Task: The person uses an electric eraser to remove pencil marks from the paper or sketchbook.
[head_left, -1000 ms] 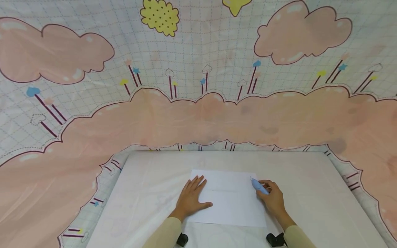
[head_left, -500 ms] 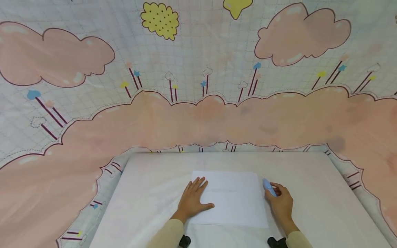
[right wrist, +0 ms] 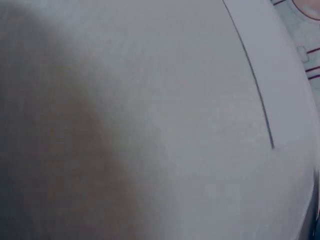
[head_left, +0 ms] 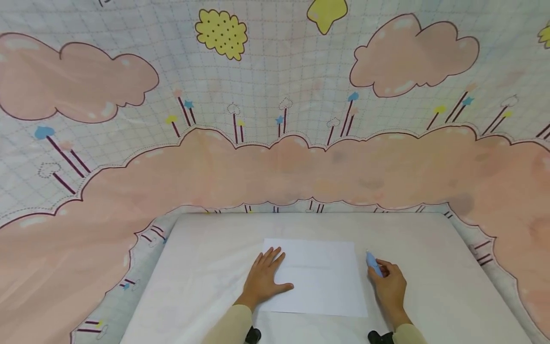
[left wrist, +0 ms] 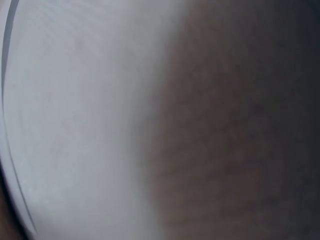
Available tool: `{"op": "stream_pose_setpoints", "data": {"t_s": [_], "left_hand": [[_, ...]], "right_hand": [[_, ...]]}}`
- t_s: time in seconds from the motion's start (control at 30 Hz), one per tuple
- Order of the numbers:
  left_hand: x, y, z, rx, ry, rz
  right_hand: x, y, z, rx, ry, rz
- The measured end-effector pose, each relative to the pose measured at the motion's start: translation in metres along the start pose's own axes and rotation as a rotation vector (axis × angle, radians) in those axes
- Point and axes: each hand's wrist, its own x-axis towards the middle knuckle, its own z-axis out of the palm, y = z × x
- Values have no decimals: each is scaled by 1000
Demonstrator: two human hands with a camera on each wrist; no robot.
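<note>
A white sheet of paper lies on the table, with a faint crease-like line across its upper part. My left hand rests flat on its left side, fingers spread and thumb pointing right. Just beyond the sheet's right edge, my right hand pinches a light-blue, stubby pen-shaped tool between thumb and fingers. Its narrow pale tip points away from me; its exact kind cannot be told. Both wrist views are mostly blur: a dark hand surface fills the right of the left one, another hand surface the left of the right one.
A white cloth covers the table, whose far edge runs below a printed backdrop of peach clouds and small stars. Black wrist devices sit under both sleeves: one at left, one at right.
My right hand has moved right with the blue tool, from over the paper's right edge to beside it. The left hand stays on the sheet. The head view has tilted slightly.
</note>
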Motion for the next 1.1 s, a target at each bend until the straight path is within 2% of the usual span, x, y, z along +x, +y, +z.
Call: {"op": "stream_pose_setpoints", "data": {"t_s": [0.27, 0.53, 0.9, 1.1], "left_hand": [[0, 0, -6, -43, -13, -8], [-2, 0, -4, -14, -22, -18], [-6, 0, -4, -23, -23, -23], [-7, 1, -5, -37, 25, -13]], "right_hand": [[-2, -2, 4, -27, 55, -37], [-4, -1, 3, -19, 42, -32], [-6, 1, 6, -31, 50, -31], [-7, -1, 4, -27, 38, -23]]}}
